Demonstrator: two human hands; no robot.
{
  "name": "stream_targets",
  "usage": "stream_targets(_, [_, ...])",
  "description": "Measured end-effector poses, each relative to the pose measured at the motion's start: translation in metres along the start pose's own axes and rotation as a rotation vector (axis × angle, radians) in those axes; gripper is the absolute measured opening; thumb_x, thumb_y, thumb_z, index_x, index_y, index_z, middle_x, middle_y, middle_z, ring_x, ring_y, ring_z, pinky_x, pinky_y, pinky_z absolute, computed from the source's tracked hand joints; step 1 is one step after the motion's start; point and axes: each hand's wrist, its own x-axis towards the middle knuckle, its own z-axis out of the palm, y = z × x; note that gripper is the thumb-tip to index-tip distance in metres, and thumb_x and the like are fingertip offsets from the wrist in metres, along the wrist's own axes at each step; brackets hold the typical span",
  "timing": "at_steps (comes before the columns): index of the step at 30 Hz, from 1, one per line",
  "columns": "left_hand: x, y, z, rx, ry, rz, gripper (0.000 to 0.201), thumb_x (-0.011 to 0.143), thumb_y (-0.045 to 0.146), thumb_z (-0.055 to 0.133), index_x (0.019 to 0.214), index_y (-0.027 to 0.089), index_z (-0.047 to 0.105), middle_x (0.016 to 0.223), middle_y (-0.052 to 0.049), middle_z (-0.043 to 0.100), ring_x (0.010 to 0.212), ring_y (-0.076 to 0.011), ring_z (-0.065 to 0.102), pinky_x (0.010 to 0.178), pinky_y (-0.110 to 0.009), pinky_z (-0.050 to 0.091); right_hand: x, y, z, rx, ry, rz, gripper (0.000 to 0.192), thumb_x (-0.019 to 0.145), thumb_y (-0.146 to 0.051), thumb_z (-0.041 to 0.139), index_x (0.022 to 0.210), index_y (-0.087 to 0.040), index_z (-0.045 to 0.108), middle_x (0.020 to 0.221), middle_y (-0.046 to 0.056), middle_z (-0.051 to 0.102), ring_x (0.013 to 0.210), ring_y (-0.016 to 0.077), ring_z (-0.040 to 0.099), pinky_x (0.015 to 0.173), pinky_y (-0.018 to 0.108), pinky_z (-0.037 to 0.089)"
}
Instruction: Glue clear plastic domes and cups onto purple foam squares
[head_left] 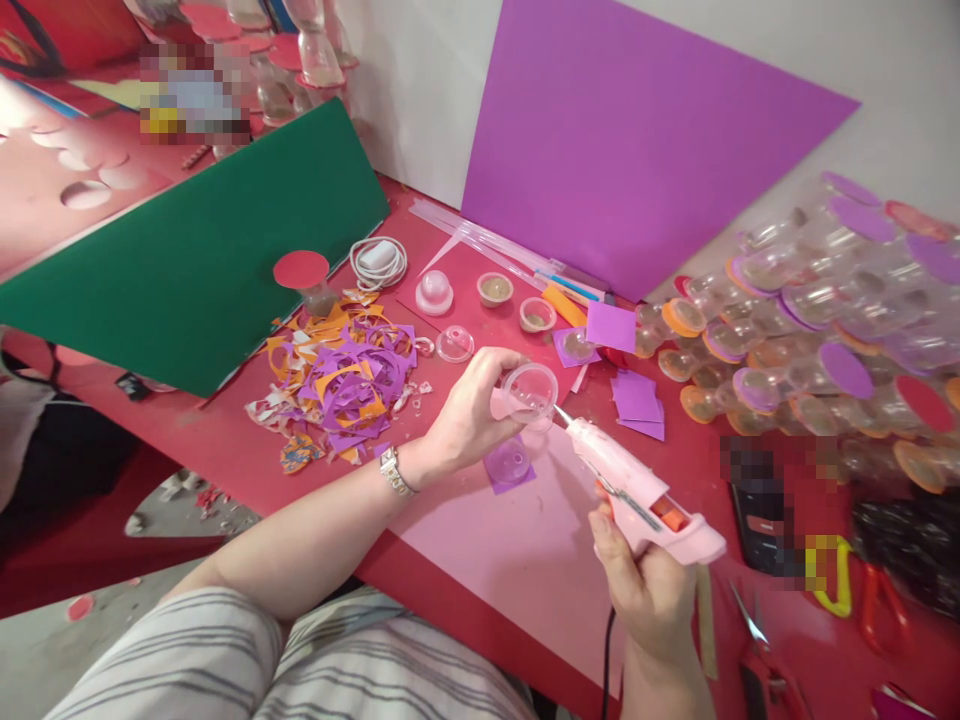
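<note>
Between the thumb and fingers of my left hand is a small clear plastic cup, its round mouth tilted toward me. My right hand grips a pink hot glue gun, whose metal nozzle is at the cup's edge; I cannot tell whether it touches. Below the cup, a clear dome sits on a purple foam square on the pink sheet. Beyond my left hand lie a clear lid, a domed piece and two small cups of sand-coloured filling.
Purple and orange scraps are heaped on the left beside a green board. Hourglass-shaped clear pieces stack at right. Purple squares, scissors and a dark phone-like object lie nearby. A purple sheet leans behind.
</note>
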Motion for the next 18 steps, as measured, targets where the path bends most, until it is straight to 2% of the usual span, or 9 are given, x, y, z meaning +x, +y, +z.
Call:
stream_targets(9, [-0.0004,-0.0019,0.0013,-0.012,-0.011,0.016,0.034,0.087,0.040,0.066,0.108,0.019,0.048,0.102,-0.006,0.059,0.089,-0.0177,0.057,0.079,-0.031,0.051,-0.0013,0.0037,0.0008,-0.062,-0.004,-0.052,0.034,0.096,-0.040,0.055,0.077,-0.016,0.071,0.061,0.004,0.071,0.048,0.0157,0.066,0.048,0.022,0.054])
stream_targets(18, [-0.0022,-0.0018,0.0010,-0.029,-0.051,-0.028,0.034,0.085,0.039,0.067,0.107,0.020,0.049,0.102,-0.006,0.058,0.090,-0.0191,0.056,0.081,-0.034,0.050,0.0026,0.0002,0.0011,-0.041,0.030,-0.033,0.031,0.094,-0.039,0.057,0.075,-0.018,0.070,0.059,0.005,0.072,0.047,0.0174,0.067,0.047,0.023,0.056])
